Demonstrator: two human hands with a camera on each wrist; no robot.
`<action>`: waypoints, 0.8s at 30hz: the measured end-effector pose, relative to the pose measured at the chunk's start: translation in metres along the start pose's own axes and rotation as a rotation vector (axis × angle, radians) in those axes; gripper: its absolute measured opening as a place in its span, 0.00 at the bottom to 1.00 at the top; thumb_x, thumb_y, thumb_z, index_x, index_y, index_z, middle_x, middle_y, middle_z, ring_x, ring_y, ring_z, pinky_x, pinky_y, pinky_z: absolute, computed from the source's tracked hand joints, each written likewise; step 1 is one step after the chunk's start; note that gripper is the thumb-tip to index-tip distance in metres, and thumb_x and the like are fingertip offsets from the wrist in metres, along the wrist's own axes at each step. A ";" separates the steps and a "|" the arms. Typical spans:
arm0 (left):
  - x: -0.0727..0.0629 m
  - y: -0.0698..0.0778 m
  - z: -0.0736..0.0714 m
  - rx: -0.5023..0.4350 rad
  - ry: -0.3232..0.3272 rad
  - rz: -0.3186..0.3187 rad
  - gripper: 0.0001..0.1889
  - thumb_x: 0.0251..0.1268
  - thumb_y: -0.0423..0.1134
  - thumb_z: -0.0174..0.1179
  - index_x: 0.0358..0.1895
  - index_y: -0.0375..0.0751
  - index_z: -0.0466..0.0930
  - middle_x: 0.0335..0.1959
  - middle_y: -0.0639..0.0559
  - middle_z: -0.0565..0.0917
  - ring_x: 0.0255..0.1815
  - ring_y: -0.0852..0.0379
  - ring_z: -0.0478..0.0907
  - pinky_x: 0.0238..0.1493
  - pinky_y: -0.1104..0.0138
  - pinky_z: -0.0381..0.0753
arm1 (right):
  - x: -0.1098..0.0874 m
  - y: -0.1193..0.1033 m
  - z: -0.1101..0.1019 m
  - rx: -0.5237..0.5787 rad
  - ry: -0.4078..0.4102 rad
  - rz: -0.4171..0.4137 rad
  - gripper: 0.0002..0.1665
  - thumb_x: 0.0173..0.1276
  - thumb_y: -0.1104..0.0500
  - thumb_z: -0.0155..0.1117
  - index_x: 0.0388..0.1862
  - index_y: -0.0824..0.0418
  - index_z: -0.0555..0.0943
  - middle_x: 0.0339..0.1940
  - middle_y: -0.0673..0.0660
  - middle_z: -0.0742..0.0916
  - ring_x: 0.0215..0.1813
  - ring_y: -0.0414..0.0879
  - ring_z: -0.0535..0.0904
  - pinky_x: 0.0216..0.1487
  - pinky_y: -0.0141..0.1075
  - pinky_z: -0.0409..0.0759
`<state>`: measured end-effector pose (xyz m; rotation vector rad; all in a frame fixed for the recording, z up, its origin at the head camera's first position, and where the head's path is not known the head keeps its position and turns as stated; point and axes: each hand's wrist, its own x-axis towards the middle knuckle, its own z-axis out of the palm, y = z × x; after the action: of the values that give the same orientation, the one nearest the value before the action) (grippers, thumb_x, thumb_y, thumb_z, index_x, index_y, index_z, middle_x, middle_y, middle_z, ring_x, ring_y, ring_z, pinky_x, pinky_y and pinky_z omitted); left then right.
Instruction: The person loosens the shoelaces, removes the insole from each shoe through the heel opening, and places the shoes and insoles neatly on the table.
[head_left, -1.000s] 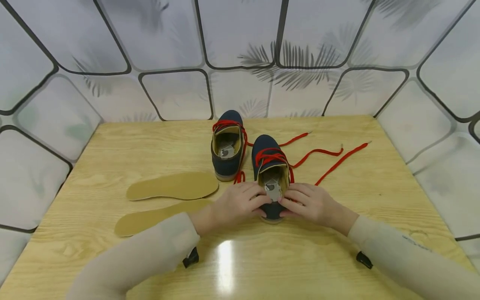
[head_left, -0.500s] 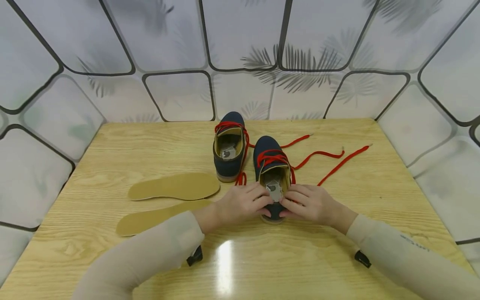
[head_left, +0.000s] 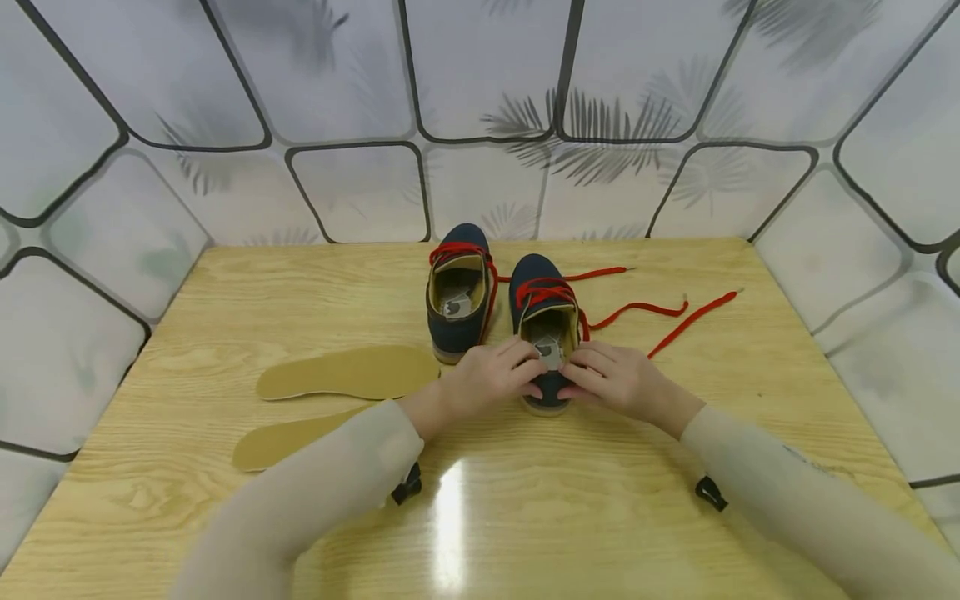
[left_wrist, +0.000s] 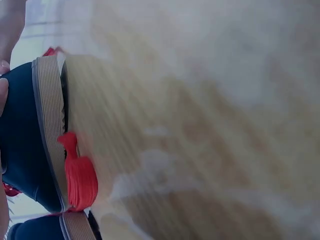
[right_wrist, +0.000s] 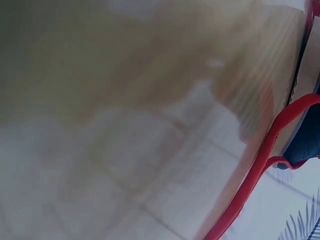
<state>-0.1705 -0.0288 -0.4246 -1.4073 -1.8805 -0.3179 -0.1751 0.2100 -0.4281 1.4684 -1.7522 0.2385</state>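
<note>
A navy shoe (head_left: 534, 268) with red laces stands upright on the table, its toe pointing away from me. My left hand (head_left: 487, 383) grips its heel end from the left, and my right hand (head_left: 618, 379) holds the same end from the right. Just to the left stands a matching shoe (head_left: 456, 336), a little farther off. Neither shoe shows an insole over its grey inner bottom. In the left wrist view, a bunched red lace (left_wrist: 81, 182) lies against the held shoe's ribbed sole (left_wrist: 51, 110). The right wrist view shows a red lace (right_wrist: 260, 160) trailing off that shoe.
Two tan insoles, a rear one (head_left: 348, 372) and a front one (head_left: 292, 437), lie left of the shoes; my left forearm partly covers the front one. Loose lace ends (head_left: 697, 321) spread over the table's right side. A patterned backdrop (head_left: 480, 187) rises behind the table's far edge.
Both hands have slid the held shoe forward, away from me, so its toe now sits closer to the other shoe's toe. The other shoe and the insoles have stayed put.
</note>
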 end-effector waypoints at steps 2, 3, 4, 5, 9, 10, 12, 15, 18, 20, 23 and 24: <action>0.002 -0.005 0.002 0.005 -0.004 -0.007 0.16 0.56 0.48 0.65 0.40 0.40 0.78 0.37 0.51 0.78 0.36 0.59 0.77 0.34 0.74 0.80 | 0.000 0.006 0.001 0.001 -0.020 0.001 0.20 0.67 0.47 0.60 0.37 0.64 0.83 0.32 0.58 0.85 0.32 0.48 0.81 0.27 0.36 0.81; 0.003 -0.007 0.003 0.006 -0.008 -0.011 0.16 0.56 0.48 0.65 0.40 0.40 0.77 0.37 0.51 0.77 0.37 0.58 0.77 0.35 0.74 0.80 | 0.000 0.009 0.002 0.000 -0.032 -0.002 0.20 0.67 0.47 0.59 0.37 0.65 0.83 0.32 0.58 0.85 0.32 0.48 0.81 0.27 0.36 0.81; 0.004 -0.009 0.004 0.009 -0.014 -0.017 0.16 0.56 0.47 0.65 0.40 0.40 0.77 0.36 0.51 0.77 0.37 0.58 0.77 0.35 0.74 0.80 | 0.001 0.013 0.003 -0.004 -0.044 -0.006 0.20 0.68 0.47 0.59 0.37 0.65 0.82 0.32 0.58 0.84 0.32 0.48 0.81 0.28 0.36 0.82; 0.005 -0.011 0.005 0.017 -0.020 -0.025 0.16 0.56 0.47 0.65 0.40 0.40 0.77 0.36 0.51 0.77 0.38 0.58 0.77 0.36 0.74 0.80 | 0.001 0.016 0.004 -0.008 -0.060 -0.007 0.20 0.68 0.47 0.58 0.38 0.65 0.82 0.32 0.58 0.84 0.33 0.48 0.81 0.28 0.36 0.81; 0.006 -0.016 0.009 0.085 -0.039 -0.067 0.15 0.55 0.48 0.65 0.37 0.41 0.77 0.34 0.51 0.77 0.34 0.58 0.76 0.34 0.74 0.79 | 0.003 0.027 0.008 -0.027 -0.119 -0.017 0.20 0.69 0.48 0.56 0.39 0.65 0.81 0.33 0.58 0.83 0.33 0.49 0.79 0.30 0.36 0.81; 0.006 -0.017 0.009 0.106 -0.045 -0.079 0.15 0.55 0.48 0.65 0.36 0.41 0.77 0.34 0.51 0.76 0.33 0.58 0.76 0.33 0.74 0.79 | 0.004 0.030 0.009 -0.029 -0.131 -0.017 0.20 0.70 0.48 0.55 0.40 0.65 0.81 0.33 0.58 0.83 0.33 0.49 0.79 0.30 0.36 0.81; 0.007 -0.019 0.010 0.147 -0.059 -0.103 0.15 0.55 0.48 0.65 0.35 0.41 0.76 0.32 0.51 0.76 0.30 0.58 0.75 0.31 0.74 0.78 | 0.005 0.035 0.012 -0.017 -0.142 -0.010 0.19 0.70 0.49 0.56 0.40 0.65 0.80 0.33 0.59 0.82 0.33 0.49 0.78 0.30 0.36 0.81; 0.009 -0.021 0.008 0.219 -0.087 -0.132 0.14 0.56 0.48 0.64 0.34 0.41 0.76 0.32 0.50 0.75 0.29 0.57 0.74 0.30 0.74 0.78 | 0.008 0.041 0.017 -0.004 -0.159 0.011 0.19 0.70 0.49 0.56 0.40 0.65 0.80 0.34 0.59 0.82 0.34 0.49 0.78 0.30 0.36 0.80; 0.010 -0.025 0.007 0.291 -0.107 -0.146 0.13 0.59 0.47 0.62 0.35 0.41 0.77 0.32 0.50 0.76 0.30 0.56 0.76 0.28 0.73 0.79 | 0.010 0.046 0.021 0.014 -0.178 0.042 0.19 0.69 0.49 0.57 0.40 0.65 0.80 0.34 0.58 0.81 0.34 0.49 0.77 0.30 0.36 0.80; 0.010 -0.028 0.008 0.320 -0.118 -0.154 0.12 0.62 0.47 0.61 0.36 0.41 0.77 0.33 0.50 0.77 0.31 0.56 0.77 0.28 0.72 0.79 | 0.011 0.049 0.024 0.012 -0.191 0.058 0.18 0.68 0.49 0.59 0.41 0.65 0.80 0.35 0.58 0.81 0.35 0.49 0.76 0.30 0.36 0.80; 0.010 -0.033 0.009 0.336 -0.135 -0.159 0.12 0.64 0.47 0.58 0.37 0.41 0.77 0.34 0.49 0.77 0.33 0.55 0.78 0.30 0.70 0.80 | 0.012 0.054 0.028 0.022 -0.199 0.077 0.18 0.66 0.50 0.61 0.42 0.64 0.80 0.36 0.58 0.81 0.36 0.49 0.77 0.31 0.36 0.80; 0.010 -0.034 0.009 0.342 -0.140 -0.161 0.12 0.65 0.47 0.58 0.38 0.41 0.77 0.35 0.49 0.78 0.34 0.55 0.78 0.31 0.70 0.80 | 0.013 0.055 0.029 0.025 -0.195 0.079 0.18 0.65 0.51 0.63 0.42 0.65 0.80 0.36 0.58 0.81 0.37 0.49 0.77 0.32 0.36 0.80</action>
<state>-0.2065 -0.0289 -0.4164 -1.0742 -2.0519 0.0284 -0.2372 0.1998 -0.4191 1.4830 -1.9724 0.1628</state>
